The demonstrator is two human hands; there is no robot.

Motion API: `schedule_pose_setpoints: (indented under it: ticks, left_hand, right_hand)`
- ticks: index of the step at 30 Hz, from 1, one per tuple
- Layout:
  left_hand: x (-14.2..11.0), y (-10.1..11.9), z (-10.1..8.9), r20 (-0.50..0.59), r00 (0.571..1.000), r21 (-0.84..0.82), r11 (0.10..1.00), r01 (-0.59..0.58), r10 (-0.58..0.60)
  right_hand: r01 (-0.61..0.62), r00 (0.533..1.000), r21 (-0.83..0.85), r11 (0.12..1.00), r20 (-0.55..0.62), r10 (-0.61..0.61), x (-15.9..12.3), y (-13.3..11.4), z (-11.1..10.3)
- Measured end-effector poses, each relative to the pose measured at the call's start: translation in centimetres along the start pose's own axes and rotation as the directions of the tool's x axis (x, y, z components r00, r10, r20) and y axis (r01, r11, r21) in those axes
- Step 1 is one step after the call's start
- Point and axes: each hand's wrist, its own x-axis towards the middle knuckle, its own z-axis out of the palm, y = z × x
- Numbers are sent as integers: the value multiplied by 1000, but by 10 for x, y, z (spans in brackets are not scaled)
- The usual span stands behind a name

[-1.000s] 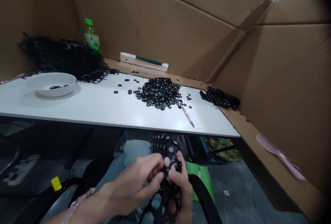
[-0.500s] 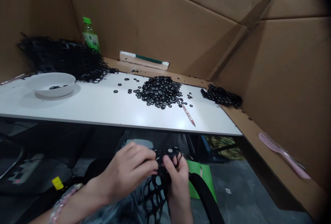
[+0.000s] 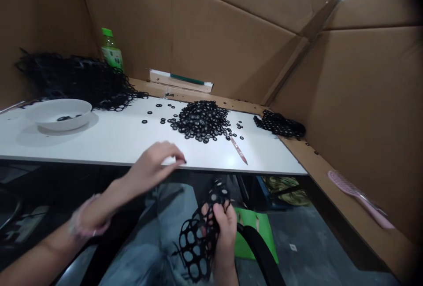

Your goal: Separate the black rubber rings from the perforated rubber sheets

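My left hand (image 3: pixel 155 165) is raised at the table's front edge, thumb and forefinger pinched together. A small black piece (image 3: pixel 185 161) shows at their tips, too small to make out well. Below the edge, over my lap, my right hand (image 3: pixel 224 224) grips a black perforated sheet (image 3: pixel 194 244) with large round holes. Its upper part is folded over the fingers, and pale discs show in some holes there. On the table beyond my hands lies a heap of small black rings with greyish centres (image 3: pixel 201 120), with several loose ones around it.
A white bowl (image 3: pixel 64 123) with a few dark pieces stands left, before a tangle of black netting (image 3: pixel 72 79) and a green bottle (image 3: pixel 112 54). A pink pointed tool (image 3: pixel 238 150) lies near the heap. Rolled black perforated material (image 3: pixel 280 125) and a pink hairbrush (image 3: pixel 358 195) are right. Cardboard walls (image 3: pixel 231 39) surround the table.
My left hand has left the perforated sheet and moved up and slightly left to the table edge, with a small black piece in its fingertips. My right hand still holds the sheet.
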Motion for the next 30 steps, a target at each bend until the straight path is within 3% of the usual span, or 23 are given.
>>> schedule_pose_setpoints:
  ticks: [3, 5, 8, 11, 13, 15, 18, 20, 22, 26, 30]
  left_hand:
    - [52, -46, 1, -4, 975, -29, 974, 224, -224]
    - [72, -70, 10, 28, 951, -5, 952, 307, -306]
    - [84, -93, 25, 64, 931, 68, 932, 356, -360]
    - [84, -99, 31, 7, 924, 132, 916, 379, -383]
    - [83, -88, 26, -52, 935, 151, 923, 355, -351]
    - [77, -63, 17, -55, 966, 85, 963, 256, -252]
    - [52, -7, 5, 104, 994, -190, 980, 60, -40]
    - [29, 30, 3, 308, 941, -357, 934, -21, 139]
    - [6, 57, 6, 370, 910, -368, 929, -41, 186]
    - [-21, 75, 18, 277, 953, -277, 960, -40, 120]
    - [-30, 77, 24, 58, 988, -158, 979, -130, 140]
  right_hand:
    - [7, 1000, -10, 1000, 13, -7, -8, 1, 5]
    - [-16, 999, 15, 1000, 45, 15, -11, -2, 7]
    - [-47, 994, 66, 997, 104, 40, -15, -10, 8]
    - [-106, 992, 108, 988, 83, 97, -21, -17, 6]
    - [-149, 988, 147, 978, 73, 139, -24, -19, 5]
    - [-168, 984, 161, 973, 78, 157, -26, -20, 5]
    - [-166, 984, 134, 977, 79, 157, -26, -20, 9]
    - [-169, 985, 88, 982, 49, 165, -26, -20, 10]
    - [-168, 986, 33, 985, -5, 168, -26, -19, 11]
    - [-140, 988, -19, 990, -61, 138, -29, -17, 11]
    - [-130, 979, -46, 990, -163, 121, -29, -10, 13]
